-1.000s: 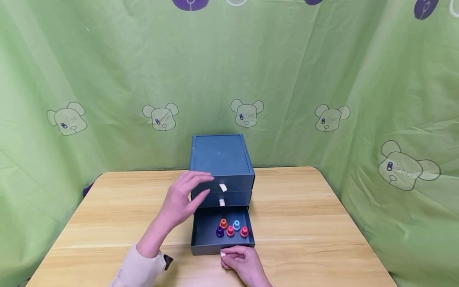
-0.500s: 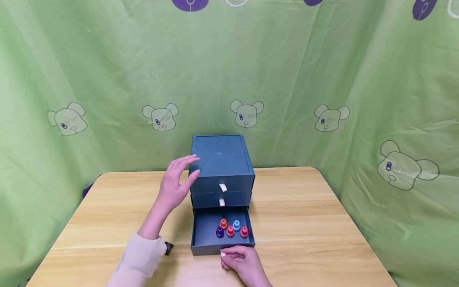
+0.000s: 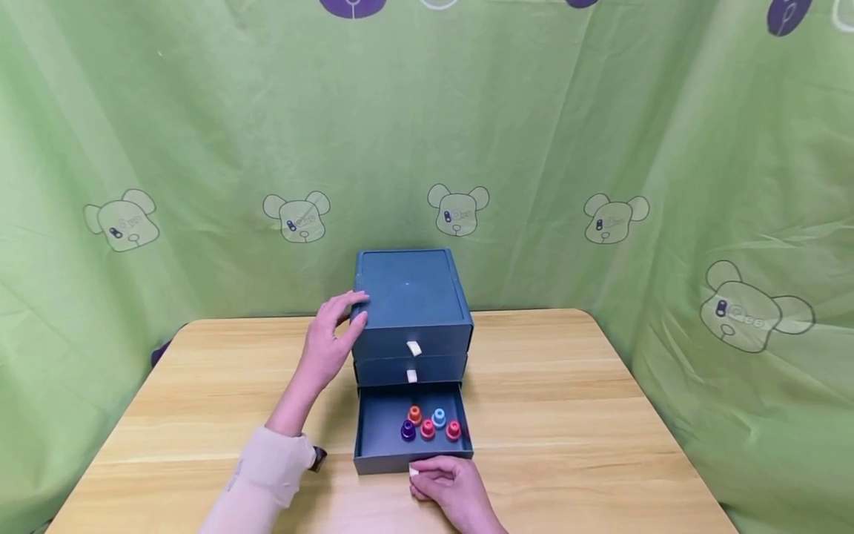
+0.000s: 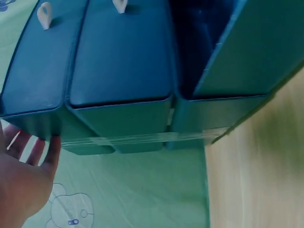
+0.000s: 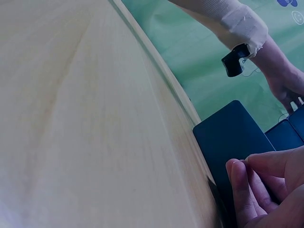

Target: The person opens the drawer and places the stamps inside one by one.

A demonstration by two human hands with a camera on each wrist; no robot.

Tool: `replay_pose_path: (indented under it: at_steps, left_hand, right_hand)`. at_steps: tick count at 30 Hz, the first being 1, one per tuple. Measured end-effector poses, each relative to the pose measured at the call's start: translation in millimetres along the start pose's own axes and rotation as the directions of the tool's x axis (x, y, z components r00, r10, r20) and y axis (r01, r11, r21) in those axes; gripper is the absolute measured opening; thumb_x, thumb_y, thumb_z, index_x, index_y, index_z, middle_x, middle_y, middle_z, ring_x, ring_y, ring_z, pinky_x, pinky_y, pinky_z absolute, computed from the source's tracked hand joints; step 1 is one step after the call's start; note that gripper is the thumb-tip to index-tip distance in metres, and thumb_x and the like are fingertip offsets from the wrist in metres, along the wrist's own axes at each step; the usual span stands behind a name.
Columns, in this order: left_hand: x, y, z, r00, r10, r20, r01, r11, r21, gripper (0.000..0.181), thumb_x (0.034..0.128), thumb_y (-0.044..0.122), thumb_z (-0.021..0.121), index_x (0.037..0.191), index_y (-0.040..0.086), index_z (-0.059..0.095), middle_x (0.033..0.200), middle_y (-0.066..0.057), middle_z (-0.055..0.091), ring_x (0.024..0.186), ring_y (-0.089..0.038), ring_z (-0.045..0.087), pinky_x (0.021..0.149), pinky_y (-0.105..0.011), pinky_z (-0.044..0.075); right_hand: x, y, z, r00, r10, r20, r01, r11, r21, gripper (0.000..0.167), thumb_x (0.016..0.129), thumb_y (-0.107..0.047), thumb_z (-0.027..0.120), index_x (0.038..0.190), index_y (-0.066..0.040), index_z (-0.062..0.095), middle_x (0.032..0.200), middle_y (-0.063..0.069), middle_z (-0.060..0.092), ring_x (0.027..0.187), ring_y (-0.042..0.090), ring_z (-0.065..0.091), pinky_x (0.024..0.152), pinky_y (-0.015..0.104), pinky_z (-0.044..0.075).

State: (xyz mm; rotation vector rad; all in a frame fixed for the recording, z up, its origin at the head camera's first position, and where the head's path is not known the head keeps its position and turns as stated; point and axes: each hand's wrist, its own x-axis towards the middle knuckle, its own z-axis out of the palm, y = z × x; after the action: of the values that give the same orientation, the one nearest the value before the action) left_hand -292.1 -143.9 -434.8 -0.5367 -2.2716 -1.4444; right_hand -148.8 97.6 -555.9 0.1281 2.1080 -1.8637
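Observation:
A blue drawer cabinet (image 3: 412,289) stands on the table, its bottom drawer (image 3: 380,434) pulled out toward me. My right hand (image 3: 455,489) pinches the white pull tab (image 3: 414,469) on that drawer's front. With fingers spread and fairly straight, my left hand (image 3: 327,341) rests against the cabinet's upper left side; in the left wrist view its fingertips (image 4: 54,142) touch the side wall. Inside the drawer stand small peg-like pieces: orange (image 3: 414,414), light blue (image 3: 438,417), dark purple (image 3: 408,430) and two red ones (image 3: 428,429).
Two upper drawers with white tabs (image 3: 414,348) are closed. The wooden table (image 3: 554,415) extends to both sides of the cabinet. A green curtain (image 3: 520,148) with bear prints hangs behind. Clear tape (image 4: 142,138) runs along the cabinet's side.
My left hand has moved from in front of the upper drawers, back and left, to the cabinet's left side. My right hand and the open drawer look unchanged.

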Motion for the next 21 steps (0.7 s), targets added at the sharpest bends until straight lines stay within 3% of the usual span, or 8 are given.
replay_pose_path:
  at_steps: [8,21]
  left_hand:
    - [-1.7,-4.5,2.2,0.998,-0.041,-0.043,0.036,0.994,-0.107,0.031,0.1021,0.023,0.066,0.131,0.015,0.070,0.150,-0.007,0.058,0.145,-0.025,0.047,0.106,-0.055,0.051]
    - [-0.8,-0.5,8.5,0.993,-0.102,-0.065,0.092,0.987,-0.131,0.029,0.0999,0.009,0.065,0.128,0.001,0.068,0.148,-0.016,0.058,0.145,-0.030,0.047,0.107,-0.057,0.049]
  right_hand:
    - [0.4,-1.4,-0.3,1.000,0.003,0.006,-0.003,1.000,-0.002,0.021,0.092,-0.007,0.077,0.111,0.001,0.078,0.096,0.014,0.080,0.084,0.019,0.078,0.077,0.030,0.063]
    - [0.6,1.0,0.6,1.000,0.004,-0.003,-0.004,1.000,-0.003,0.022,0.092,-0.007,0.076,0.112,0.002,0.077,0.097,0.016,0.080,0.084,0.019,0.078,0.076,0.030,0.063]
